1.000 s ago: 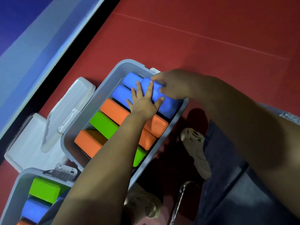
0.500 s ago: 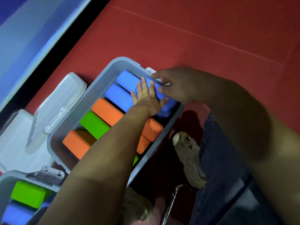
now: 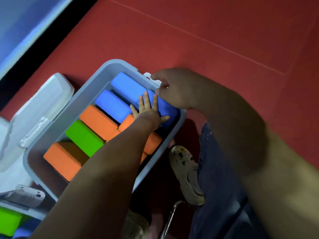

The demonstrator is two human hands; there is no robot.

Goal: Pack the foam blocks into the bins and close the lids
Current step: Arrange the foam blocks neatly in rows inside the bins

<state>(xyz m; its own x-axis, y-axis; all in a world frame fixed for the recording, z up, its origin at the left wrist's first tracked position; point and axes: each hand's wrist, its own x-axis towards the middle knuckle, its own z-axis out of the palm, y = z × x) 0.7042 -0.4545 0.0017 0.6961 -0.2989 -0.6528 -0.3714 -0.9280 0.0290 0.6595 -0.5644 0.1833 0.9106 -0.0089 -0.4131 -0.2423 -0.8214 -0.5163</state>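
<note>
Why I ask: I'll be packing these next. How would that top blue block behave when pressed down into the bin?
The blue block probably gives a little: the task calls it foam, and the left hand presses it with flat fingers. It likely weighs little for its bulk. With flat faces and rounded edges, it should slide rather than roll against the bin wall.

Foam blocks (image 3: 96, 125) fill bin (image 3: 101, 73); red floor (image 3: 207, 40) open

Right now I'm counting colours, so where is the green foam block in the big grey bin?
In the head view, the green rectangular foam block lies left of centre in the grey plastic bin, between two orange foam blocks.
</note>
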